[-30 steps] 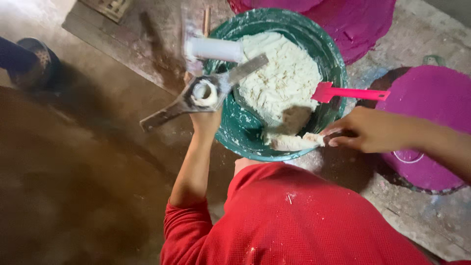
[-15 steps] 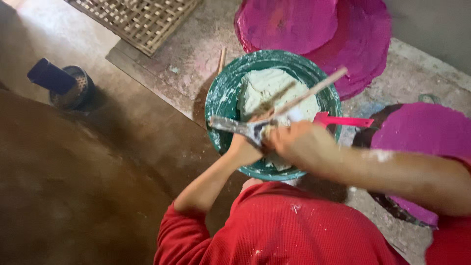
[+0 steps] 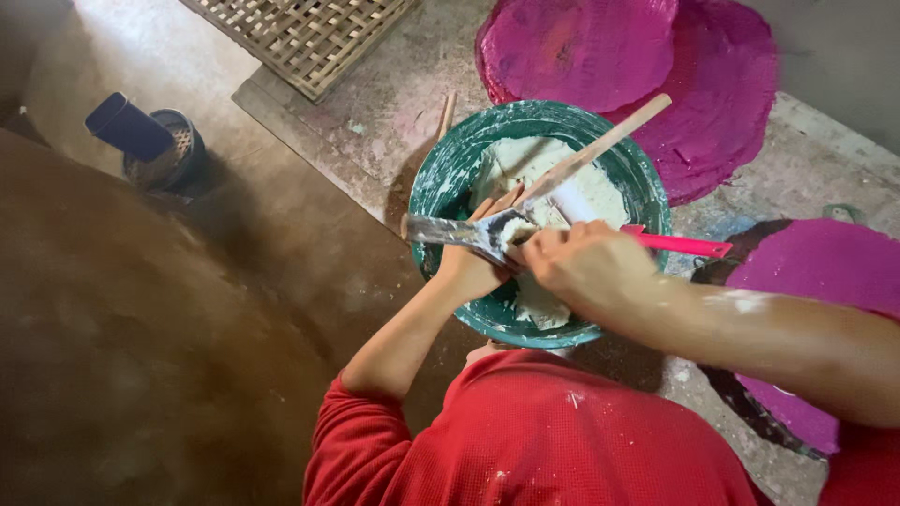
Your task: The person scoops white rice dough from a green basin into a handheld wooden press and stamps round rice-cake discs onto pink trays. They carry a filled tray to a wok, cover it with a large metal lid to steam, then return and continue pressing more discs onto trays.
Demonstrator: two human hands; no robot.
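Between both hands [image 3: 534, 258], metal scraper [image 3: 459, 231]

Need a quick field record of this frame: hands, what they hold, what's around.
left hand: holds a paste-caked metal scraper over the bowl
right hand: closed by the scraper's blade, at the low end of a wooden stick; exact grip hidden
bowl: green bowl, holds whitish paste
in bowl: pink-handled tool resting across the right rim
surroundings: magenta discs behind and right of bowl; woven lattice panel top left; dark cylinder far left
clothing: red sleeves
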